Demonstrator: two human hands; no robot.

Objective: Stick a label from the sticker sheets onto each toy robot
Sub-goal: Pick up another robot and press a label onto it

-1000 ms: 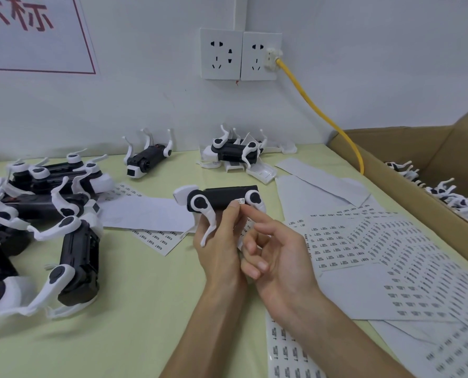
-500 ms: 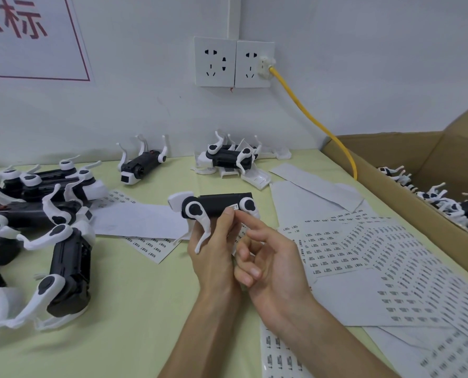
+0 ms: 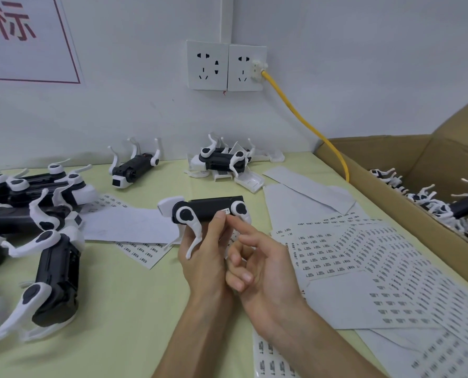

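My left hand [image 3: 204, 259] grips a black toy robot [image 3: 204, 209] with white legs from below and holds it level above the table. A small white label [image 3: 225, 211] sits on its side near the rear leg. My right hand [image 3: 264, 271] is beside it, index fingertip touching the robot just under the label, the other fingers curled with nothing in them. Sticker sheets [image 3: 364, 257] with rows of small labels are spread on the table to the right.
Several toy robots [image 3: 52, 271] are piled at the left, one robot [image 3: 134, 167] and a small robot cluster [image 3: 222, 159] by the wall. A cardboard box [image 3: 364, 170] at the right holds more robots. A yellow cable [image 3: 309, 126] runs from the wall sockets.
The camera view shifted slightly. My right index finger has slid a little along the robot's side by the label; my left hand keeps the same hold.
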